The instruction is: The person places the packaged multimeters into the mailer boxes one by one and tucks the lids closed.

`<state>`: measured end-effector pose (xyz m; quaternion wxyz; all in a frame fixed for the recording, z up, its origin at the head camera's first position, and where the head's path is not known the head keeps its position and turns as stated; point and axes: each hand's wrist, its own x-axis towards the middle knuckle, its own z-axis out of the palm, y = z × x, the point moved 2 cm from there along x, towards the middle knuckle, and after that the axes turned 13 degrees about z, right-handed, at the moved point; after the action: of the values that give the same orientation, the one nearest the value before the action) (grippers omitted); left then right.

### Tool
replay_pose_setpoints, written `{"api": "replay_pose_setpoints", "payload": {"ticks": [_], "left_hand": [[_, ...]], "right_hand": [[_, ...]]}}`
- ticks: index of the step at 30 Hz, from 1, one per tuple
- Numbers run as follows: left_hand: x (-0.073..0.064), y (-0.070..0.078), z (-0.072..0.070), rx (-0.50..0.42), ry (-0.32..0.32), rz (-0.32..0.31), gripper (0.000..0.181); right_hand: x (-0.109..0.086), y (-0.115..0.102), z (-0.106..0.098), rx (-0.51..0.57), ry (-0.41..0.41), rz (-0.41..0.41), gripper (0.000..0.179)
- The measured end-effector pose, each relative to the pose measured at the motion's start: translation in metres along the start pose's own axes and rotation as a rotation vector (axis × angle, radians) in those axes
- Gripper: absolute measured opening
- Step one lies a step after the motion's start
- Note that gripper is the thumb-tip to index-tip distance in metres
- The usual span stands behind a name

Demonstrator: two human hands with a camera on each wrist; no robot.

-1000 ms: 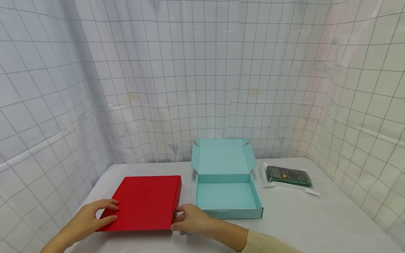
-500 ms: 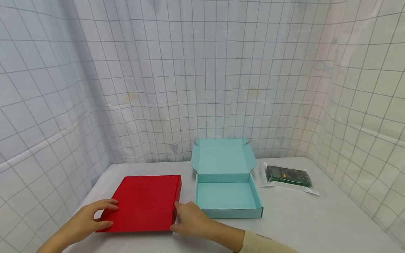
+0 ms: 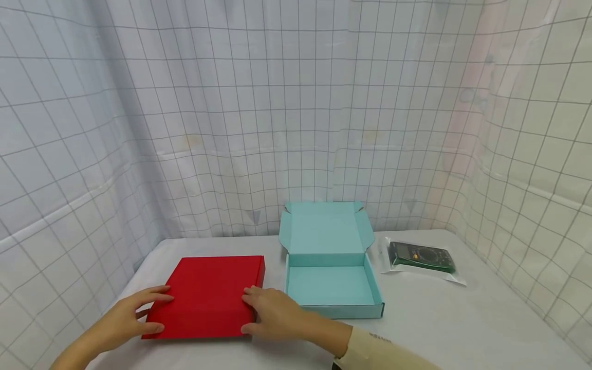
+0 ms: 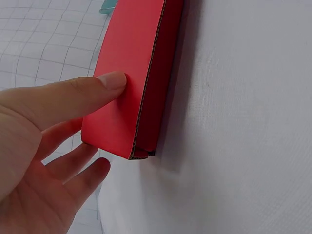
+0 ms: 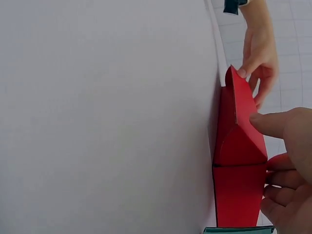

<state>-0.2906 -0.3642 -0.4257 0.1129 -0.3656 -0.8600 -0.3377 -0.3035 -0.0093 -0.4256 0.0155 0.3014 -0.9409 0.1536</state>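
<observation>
A red cardboard mailer box (image 3: 213,282) lies at the left of the table, its lid lowered and the lid's front flap (image 3: 203,325) bent down along a crease. My left hand (image 3: 125,316) grips the left front corner, fingertips on the lid and thumb on the flap. In the left wrist view the thumb (image 4: 114,80) presses the flap while the other fingers reach behind the box edge. My right hand (image 3: 275,313) grips the right front corner the same way. The right wrist view shows the flap (image 5: 243,100) standing out from the box, with a rounded side tab.
An open light-blue box (image 3: 330,312) stands right of the red one, its lid leaning back. Farther right lies a multimeter (image 3: 422,257) in a clear plastic bag. White gridded curtains (image 3: 296,103) enclose the back and sides of the white table (image 3: 462,318).
My right hand has shifted up from the box's right side onto its front corner. The lid's front flap has bent downward along its crease. The left hand has barely moved.
</observation>
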Motion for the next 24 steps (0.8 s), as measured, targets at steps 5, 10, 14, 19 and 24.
{"api": "replay_pose_setpoints", "payload": {"ticks": [5, 10, 14, 19, 24], "left_hand": [[-0.001, -0.004, -0.006, -0.016, -0.021, 0.042, 0.048], [-0.004, -0.010, -0.008, -0.056, -0.007, 0.039, 0.045], [-0.004, -0.013, -0.008, -0.117, -0.020, 0.007, 0.048], [-0.004, -0.011, -0.010, -0.046, -0.061, -0.055, 0.053], [0.001, -0.007, -0.013, 0.041, -0.121, -0.169, 0.061]], "right_hand": [[0.011, 0.003, -0.002, -0.020, -0.012, -0.017, 0.069], [0.016, 0.002, 0.001, -0.144, -0.002, -0.042, 0.068], [0.019, 0.001, -0.001, -0.194, 0.000, -0.055, 0.068], [0.020, 0.000, -0.002, -0.213, 0.003, -0.070, 0.066], [0.021, -0.001, -0.002, -0.220, 0.015, -0.071, 0.066]]}}
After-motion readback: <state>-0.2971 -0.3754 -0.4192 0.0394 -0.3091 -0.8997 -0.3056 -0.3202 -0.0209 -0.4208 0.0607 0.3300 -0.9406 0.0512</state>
